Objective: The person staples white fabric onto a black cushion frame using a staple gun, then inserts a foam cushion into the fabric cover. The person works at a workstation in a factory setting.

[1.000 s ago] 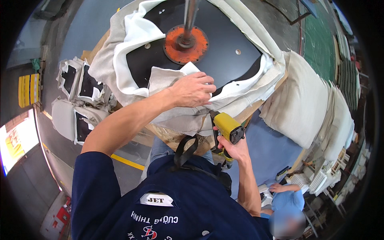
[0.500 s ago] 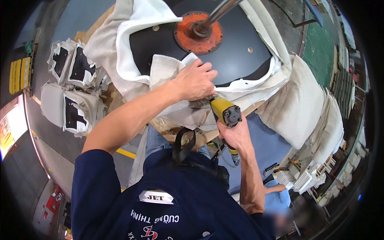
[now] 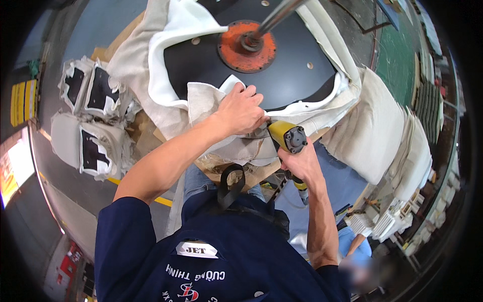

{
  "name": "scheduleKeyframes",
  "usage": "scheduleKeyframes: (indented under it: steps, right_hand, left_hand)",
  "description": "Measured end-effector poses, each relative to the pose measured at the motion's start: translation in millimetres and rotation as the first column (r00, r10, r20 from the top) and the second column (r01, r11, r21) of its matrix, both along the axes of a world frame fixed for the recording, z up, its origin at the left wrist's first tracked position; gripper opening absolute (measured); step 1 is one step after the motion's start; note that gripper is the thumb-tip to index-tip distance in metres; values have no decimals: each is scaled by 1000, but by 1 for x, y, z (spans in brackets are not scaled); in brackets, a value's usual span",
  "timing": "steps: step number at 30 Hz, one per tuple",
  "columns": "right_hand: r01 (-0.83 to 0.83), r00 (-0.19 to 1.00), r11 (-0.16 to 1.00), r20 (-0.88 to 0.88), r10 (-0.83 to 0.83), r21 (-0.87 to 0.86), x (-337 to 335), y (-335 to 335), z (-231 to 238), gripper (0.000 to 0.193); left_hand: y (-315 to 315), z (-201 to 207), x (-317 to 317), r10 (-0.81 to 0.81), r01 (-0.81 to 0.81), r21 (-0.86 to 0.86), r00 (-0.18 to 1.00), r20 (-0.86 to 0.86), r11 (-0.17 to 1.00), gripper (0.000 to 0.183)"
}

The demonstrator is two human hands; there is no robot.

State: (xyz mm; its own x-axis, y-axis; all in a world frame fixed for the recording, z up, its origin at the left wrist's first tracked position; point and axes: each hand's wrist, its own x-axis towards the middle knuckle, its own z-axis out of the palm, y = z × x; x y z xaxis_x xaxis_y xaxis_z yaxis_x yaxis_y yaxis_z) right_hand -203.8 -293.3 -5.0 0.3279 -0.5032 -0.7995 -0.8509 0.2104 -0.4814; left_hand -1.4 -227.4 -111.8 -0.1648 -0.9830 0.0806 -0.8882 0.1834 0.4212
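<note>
Beige fabric (image 3: 201,103) and white padding (image 3: 157,65) wrap the rim of a black panel (image 3: 201,58) in front of me. My left hand (image 3: 241,111) is closed on the near edge of the fabric, its fingers bent over the fold at the panel's border. In my right hand (image 3: 304,160) is a yellow-and-black staple gun (image 3: 283,135), gripped by its handle. The gun's nose is beside my left fingertips at the fabric edge; whether it touches the fabric is hidden.
A round orange plate (image 3: 234,58) with a metal rod (image 3: 274,21) presses on the panel's middle. Several padded covered pieces (image 3: 65,138) lie at left. Beige cushions (image 3: 370,131) are stacked at right. Another person's arm (image 3: 356,244) shows at lower right.
The staple gun has shifted slightly up and to the right. My left hand and the fabric flap under it have come a little toward me. The whole view has moved slightly.
</note>
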Motion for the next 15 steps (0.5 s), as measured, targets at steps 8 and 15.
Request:
scheduleKeyframes:
  steps: [8,15]
  right_hand:
    - [315,911,945,254,-326,82,-70,41,-14,73]
    - [303,880,951,364,-305,64,-76,41,-21,71]
  left_hand:
    - [-9,35,-28,20,-21,2,962,273,1000,35]
    - [-21,13,-24,-146,160,-120,982,118,980,30]
